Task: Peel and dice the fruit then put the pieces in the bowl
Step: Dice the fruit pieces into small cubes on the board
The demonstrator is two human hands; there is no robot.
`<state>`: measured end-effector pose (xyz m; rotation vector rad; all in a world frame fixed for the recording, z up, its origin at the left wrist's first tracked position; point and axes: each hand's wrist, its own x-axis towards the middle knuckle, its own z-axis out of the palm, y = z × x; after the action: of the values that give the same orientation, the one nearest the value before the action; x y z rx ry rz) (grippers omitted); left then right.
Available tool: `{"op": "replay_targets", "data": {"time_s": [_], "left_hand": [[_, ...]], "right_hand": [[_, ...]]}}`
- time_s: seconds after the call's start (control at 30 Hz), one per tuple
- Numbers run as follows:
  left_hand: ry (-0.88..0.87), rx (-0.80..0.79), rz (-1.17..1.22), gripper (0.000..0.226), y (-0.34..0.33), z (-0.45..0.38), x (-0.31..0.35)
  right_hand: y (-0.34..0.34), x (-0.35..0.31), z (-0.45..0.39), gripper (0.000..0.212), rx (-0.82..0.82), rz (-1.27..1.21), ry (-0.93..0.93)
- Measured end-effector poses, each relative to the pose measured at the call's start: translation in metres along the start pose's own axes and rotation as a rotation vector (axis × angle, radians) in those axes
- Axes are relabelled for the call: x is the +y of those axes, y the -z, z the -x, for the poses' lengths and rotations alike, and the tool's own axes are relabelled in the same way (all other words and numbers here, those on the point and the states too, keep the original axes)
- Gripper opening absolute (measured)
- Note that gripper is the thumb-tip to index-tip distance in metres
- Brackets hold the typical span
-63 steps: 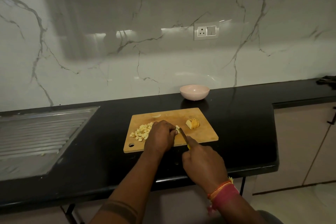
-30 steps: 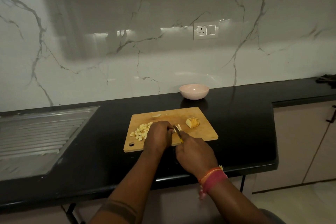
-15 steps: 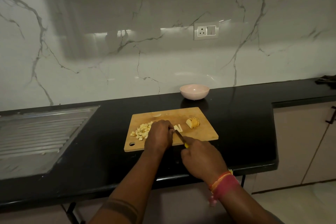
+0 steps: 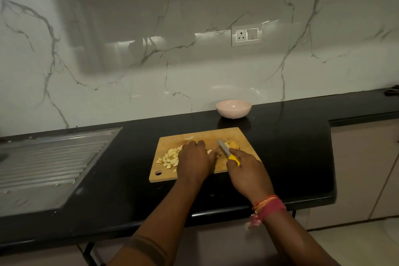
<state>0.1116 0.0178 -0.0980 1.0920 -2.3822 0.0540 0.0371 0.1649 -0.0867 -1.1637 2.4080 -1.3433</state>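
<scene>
Head view, one kitchen station. Item: wooden cutting board (image 4: 192, 176) on black surface (image 4: 291, 157), long axis nine to three. Item: left hand (image 4: 194, 161), knuckles up, fingers curled down over a pale fruit strip (image 4: 210, 151) at mid-board; only the strip's three o'clock end shows, so its full length cannot be told. Item: right hand (image 4: 246, 173), fingers wrapped round the yellow handle of a knife (image 4: 226, 151), blade pointing toward eleven o'clock and lifted off the fruit, just at three o'clock of the left fingertips. Item: heap of diced pieces (image 4: 169, 157), nine o'clock of the left hand. Item: uncut sliced wedge (image 4: 233, 144), skin apparently on, at one o'clock of the blade tip. Item: pink bowl (image 4: 233, 114), twelve o'clock beyond the board, standing apart from it, no fruit in it. Item: steel drainboard (image 4: 54, 157), far nine o'clock. Assessment: dicing mid-course; the strip lies directly at nine o'clock of the blade, so the next cut likely falls crosswise there, close to the holding fingertips; the right hand is nearer the wedge.
</scene>
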Motion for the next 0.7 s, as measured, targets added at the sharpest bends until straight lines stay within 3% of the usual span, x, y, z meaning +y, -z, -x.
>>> {"op": "replay_targets", "data": {"time_s": [0.1, 0.33, 0.53, 0.63, 0.7], "left_hand": [[0.046, -0.102, -0.021, 0.063, -0.001, -0.007, 0.014], [0.079, -0.226, 0.065, 0.036, -0.005, -0.022, 0.022], [0.014, -0.228, 0.221, 0.034, -0.002, -0.026, 0.01], [-0.025, -0.169, 0.283, 0.009, -0.006, -0.02, 0.001], [-0.025, -0.141, 0.294, 0.02, -0.01, -0.017, -0.003]], "right_hand": [[-0.002, 0.002, -0.001, 0.045, -0.002, 0.011, -0.004], [0.002, 0.002, -0.005, 0.046, -0.005, 0.007, -0.003], [-0.004, -0.001, -0.005, 0.049, -0.031, 0.177, 0.015], [-0.008, -0.004, -0.004, 0.052, -0.034, 0.246, 0.015], [-0.013, -0.004, -0.002, 0.056, -0.027, 0.293, 0.041]]}}
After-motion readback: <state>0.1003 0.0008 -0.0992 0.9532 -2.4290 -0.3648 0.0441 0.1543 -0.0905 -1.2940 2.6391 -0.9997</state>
